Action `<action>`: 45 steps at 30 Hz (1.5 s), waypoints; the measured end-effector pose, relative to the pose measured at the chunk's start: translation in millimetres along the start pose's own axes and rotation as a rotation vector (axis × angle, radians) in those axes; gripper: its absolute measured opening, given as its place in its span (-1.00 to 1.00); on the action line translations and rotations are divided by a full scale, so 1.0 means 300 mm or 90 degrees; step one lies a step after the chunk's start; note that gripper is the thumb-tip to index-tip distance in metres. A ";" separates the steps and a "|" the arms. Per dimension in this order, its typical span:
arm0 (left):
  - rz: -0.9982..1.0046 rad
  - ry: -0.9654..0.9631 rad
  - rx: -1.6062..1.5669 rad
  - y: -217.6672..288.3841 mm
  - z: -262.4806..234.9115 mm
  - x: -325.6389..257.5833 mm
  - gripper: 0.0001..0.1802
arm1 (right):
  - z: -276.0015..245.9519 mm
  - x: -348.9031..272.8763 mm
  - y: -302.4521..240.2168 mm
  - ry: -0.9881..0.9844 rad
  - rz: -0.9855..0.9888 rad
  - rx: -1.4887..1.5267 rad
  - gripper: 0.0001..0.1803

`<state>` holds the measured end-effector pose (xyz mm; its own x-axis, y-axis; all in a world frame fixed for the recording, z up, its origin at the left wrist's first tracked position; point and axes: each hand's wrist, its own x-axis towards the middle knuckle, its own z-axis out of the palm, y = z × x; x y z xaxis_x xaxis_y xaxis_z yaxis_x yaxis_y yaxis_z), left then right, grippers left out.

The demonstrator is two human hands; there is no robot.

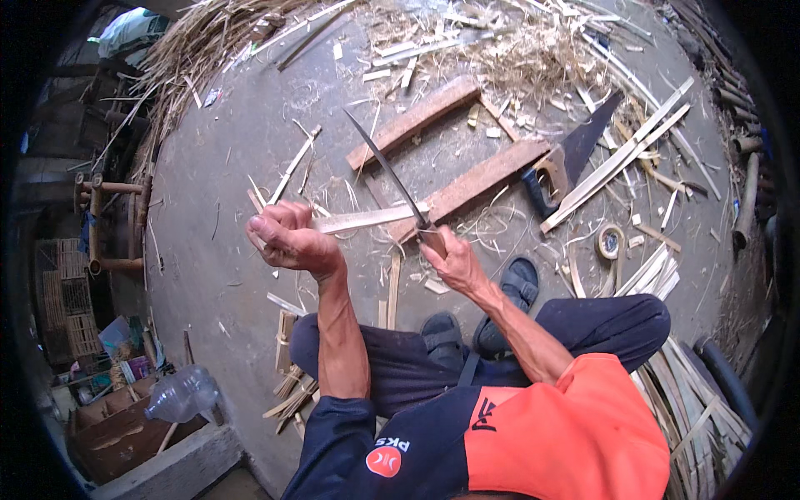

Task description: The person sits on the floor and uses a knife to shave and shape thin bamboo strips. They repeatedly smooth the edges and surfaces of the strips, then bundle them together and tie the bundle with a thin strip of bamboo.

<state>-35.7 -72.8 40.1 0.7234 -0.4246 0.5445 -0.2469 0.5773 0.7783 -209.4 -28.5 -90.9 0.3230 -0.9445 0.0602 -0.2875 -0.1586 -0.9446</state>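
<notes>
My left hand (293, 239) is closed around one end of a flat, pale bamboo strip (362, 220). The strip points right, and its other end meets a long knife near the handle. My right hand (458, 265) grips the knife (385, 163) by its short wooden handle; the narrow dark blade slants up and away to the left. Just beyond both hands lies a low wooden frame of reddish-brown beams (475, 183), and the strip's right end overlaps the nearer beam. Whether the blade cuts into the strip, I cannot tell.
A handsaw (575, 154) leans at the frame's right end, beside long split bamboo lengths (621, 158). A tape roll (610, 242) lies nearer. Shavings (533, 71) heap at the back. Bundled strips (683, 408) flank my right knee; a plastic bottle (183, 393) is at lower left.
</notes>
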 end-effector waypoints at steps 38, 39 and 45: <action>-0.139 -0.042 -0.128 0.060 -0.090 0.025 -0.62 | -0.090 -0.067 -0.060 -0.215 0.276 0.145 -0.55; -0.124 -0.046 -0.137 0.058 -0.085 0.013 -0.62 | -0.047 -0.041 -0.135 -0.188 0.123 0.164 -0.53; -0.082 -0.080 -0.129 0.048 -0.080 -0.008 -0.62 | 0.098 0.011 -0.228 -0.142 -0.025 0.051 -0.59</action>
<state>-25.6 -46.8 42.4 0.6515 -0.5791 0.4901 -0.0149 0.6360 0.7715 -162.1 -12.4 -35.5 0.5265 -0.8496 0.0322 -0.2015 -0.1615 -0.9661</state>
